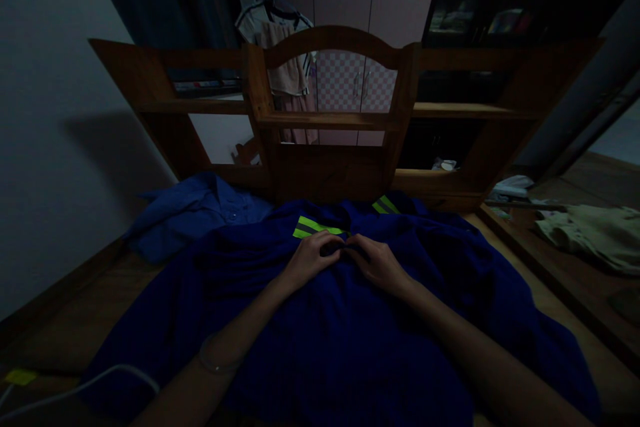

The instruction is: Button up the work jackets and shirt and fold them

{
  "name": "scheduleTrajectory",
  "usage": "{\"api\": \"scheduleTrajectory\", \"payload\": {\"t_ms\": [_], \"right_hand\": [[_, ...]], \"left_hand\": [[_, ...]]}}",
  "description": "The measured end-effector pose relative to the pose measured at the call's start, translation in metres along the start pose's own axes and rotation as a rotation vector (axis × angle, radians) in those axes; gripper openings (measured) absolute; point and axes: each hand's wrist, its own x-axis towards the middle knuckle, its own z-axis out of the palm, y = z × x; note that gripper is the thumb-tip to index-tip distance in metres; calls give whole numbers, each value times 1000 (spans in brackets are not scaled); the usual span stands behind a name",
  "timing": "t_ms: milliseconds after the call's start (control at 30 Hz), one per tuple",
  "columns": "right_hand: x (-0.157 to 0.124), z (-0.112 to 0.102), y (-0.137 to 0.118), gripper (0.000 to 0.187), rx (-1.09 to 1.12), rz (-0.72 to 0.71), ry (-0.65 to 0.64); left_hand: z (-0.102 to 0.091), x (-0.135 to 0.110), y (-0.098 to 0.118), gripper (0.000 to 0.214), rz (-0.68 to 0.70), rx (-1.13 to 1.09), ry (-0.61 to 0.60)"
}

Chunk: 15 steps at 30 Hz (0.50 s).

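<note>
A dark blue work jacket (350,333) with yellow-green reflective strips lies spread over the wooden bed boards in front of me. My left hand (313,257) pinches the jacket's cloth near its middle, just below one reflective strip (310,227). Close beside it, my right hand (375,260) pinches the same stretch of cloth, with the fingertips of both hands almost meeting. Whether a button or another fastener sits between the fingers is too dark and small to make out. A bracelet circles my left forearm.
Beyond the jacket stands a wooden headboard (330,120) with open shelves. A lighter blue garment (195,213) lies crumpled at the left by the wall. At lower left runs a white cable (90,383). Pale clothing (595,233) lies to the right, past the bed's side rail.
</note>
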Motion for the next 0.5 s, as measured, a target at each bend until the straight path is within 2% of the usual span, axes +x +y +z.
{"api": "scheduleTrajectory", "payload": {"t_ms": [133, 333, 500], "right_hand": [[-1, 0, 0, 16, -3, 6, 2], [0, 1, -2, 12, 28, 56, 74], [0, 1, -3, 13, 39, 61, 60]], "left_hand": [[0, 1, -2, 20, -11, -13, -13], [-3, 0, 3, 26, 57, -51, -35], [-1, 0, 4, 24, 53, -25, 9]]}}
